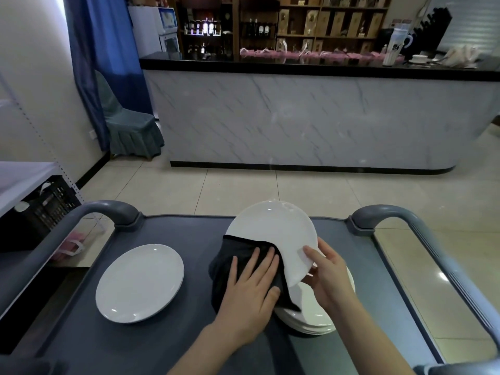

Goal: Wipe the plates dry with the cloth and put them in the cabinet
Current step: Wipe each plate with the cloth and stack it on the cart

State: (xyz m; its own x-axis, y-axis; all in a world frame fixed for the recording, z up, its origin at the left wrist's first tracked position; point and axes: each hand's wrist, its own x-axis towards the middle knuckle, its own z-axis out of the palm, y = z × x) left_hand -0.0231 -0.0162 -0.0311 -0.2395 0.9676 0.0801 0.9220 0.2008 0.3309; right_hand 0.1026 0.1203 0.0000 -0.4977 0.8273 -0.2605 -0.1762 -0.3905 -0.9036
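While the right hand grips the rim of the round white ceramic plate, tilted over the stack of white plates and perhaps touching it, the left hand, fingers straight, presses the dark cloth onto it, so rim-to-rim strokes would suit.

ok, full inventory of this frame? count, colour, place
held plate: 1, white, tilted above the stack
stack: several plates, white, cart right
lone plate: 1, white, flat on cart left
cloth: 1, black, over held plate's left edge
cart: 1, dark grey, foreground
counter: 1, grey marble, black top, across room
chair: 1, teal cover, left of counter
curtain: 1, blue, far left
crate: 1, black, left of cart
left hand: 1, presses cloth on held plate
right hand: 1, grips held plate's rim
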